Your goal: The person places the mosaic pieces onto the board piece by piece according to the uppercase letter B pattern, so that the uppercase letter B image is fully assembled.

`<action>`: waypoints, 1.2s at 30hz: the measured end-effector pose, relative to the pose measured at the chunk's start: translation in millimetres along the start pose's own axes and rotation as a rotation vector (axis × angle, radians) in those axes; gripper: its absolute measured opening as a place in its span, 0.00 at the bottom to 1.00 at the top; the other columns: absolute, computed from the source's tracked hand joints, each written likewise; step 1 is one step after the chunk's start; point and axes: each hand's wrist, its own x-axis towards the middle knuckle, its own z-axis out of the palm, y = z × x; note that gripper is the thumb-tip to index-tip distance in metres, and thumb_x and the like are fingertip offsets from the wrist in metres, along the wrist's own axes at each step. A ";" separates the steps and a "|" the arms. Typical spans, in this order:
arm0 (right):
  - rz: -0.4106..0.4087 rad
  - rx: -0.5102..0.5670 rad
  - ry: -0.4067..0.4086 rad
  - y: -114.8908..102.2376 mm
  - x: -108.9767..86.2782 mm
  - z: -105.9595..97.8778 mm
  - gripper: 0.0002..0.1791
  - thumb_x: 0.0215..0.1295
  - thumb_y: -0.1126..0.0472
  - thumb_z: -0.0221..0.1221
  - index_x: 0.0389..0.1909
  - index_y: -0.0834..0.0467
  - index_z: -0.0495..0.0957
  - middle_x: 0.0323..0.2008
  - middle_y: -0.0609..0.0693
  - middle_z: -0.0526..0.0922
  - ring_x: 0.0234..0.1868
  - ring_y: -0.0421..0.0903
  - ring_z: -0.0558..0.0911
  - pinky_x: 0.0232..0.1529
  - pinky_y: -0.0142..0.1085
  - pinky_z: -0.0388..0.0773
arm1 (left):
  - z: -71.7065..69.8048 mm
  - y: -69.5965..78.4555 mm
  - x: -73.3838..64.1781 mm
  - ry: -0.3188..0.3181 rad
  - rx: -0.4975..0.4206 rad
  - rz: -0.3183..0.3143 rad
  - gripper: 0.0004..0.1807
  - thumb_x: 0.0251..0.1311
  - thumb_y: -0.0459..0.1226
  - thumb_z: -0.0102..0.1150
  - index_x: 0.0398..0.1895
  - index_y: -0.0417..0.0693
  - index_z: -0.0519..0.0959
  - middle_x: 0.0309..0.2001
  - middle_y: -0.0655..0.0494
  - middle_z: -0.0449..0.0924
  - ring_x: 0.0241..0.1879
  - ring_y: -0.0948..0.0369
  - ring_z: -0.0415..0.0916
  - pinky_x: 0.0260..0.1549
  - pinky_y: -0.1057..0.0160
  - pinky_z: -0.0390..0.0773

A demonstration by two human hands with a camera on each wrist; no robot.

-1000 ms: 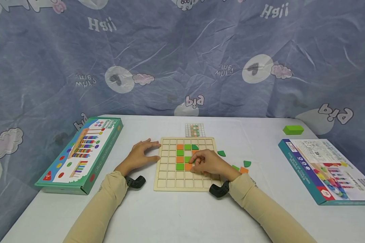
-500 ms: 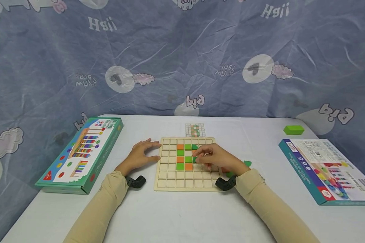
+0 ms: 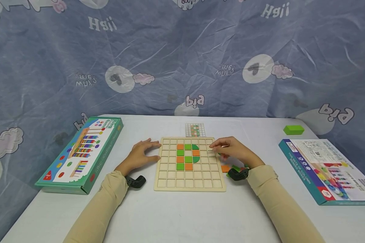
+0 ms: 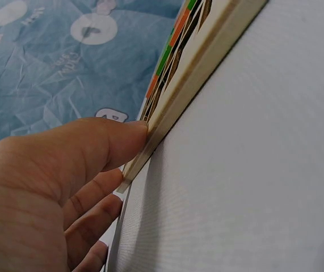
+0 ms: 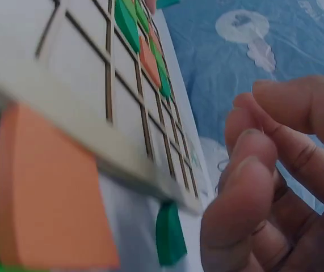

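Note:
A wooden grid board point(image 3: 167, 184) lies on the table, with orange and light green square tiles point(image 3: 180, 166) set in its middle cells. Two dark green quarter-round tiles point(image 3: 196, 159) sit in the column right of them, with an orange tile point(image 3: 196, 153) between. My left hand point(image 3: 140, 155) touches the board's left edge, thumb and fingers spread. Over the right edge hovers my right hand point(image 3: 235, 152), loosely bent and holding nothing. Below it, a loose dark green tile point(image 5: 170, 232) and an orange tile point(image 5: 54, 192) lie beside the board; other loose tiles are partly hidden by the wrist.
A small printed pattern card point(image 3: 195, 130) lies behind the board. To the left is a green toy box point(image 3: 85, 153), and to the right another flat box point(image 3: 331, 172). A bright green block point(image 3: 293, 130) stands at the back right.
My right hand has let go of a dark green quarter-round tile, now in the cell below the orange tile. It has moved right and away to the board's edge. The left hand stays put.

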 end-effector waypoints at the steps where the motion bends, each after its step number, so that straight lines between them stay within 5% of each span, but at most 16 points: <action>1: 0.011 -0.003 0.011 2.1 -0.7 -2.7 0.18 0.78 0.63 0.64 0.59 0.72 0.82 0.40 0.55 0.86 0.25 0.42 0.75 0.29 0.33 0.80 | 0.1 -0.2 0.1 0.000 0.000 0.000 0.31 0.63 0.41 0.74 0.69 0.42 0.82 0.75 0.44 0.76 0.83 0.40 0.55 0.83 0.37 0.43; 17: 0.079 0.003 0.026 26.6 -5.3 -23.0 0.20 0.73 0.67 0.65 0.61 0.74 0.80 0.33 0.49 0.80 0.27 0.40 0.73 0.28 0.31 0.76 | 0.5 -1.4 1.4 0.004 0.006 0.011 0.31 0.63 0.42 0.74 0.69 0.42 0.82 0.75 0.44 0.76 0.83 0.39 0.55 0.83 0.36 0.44; 36: 0.120 -0.169 0.083 23.5 -2.5 -14.5 0.18 0.66 0.64 0.75 0.51 0.69 0.83 0.27 0.48 0.77 0.24 0.43 0.77 0.29 0.34 0.80 | 1.7 -2.6 2.3 0.005 0.011 0.010 0.31 0.63 0.42 0.75 0.69 0.42 0.82 0.75 0.44 0.75 0.83 0.40 0.56 0.83 0.37 0.44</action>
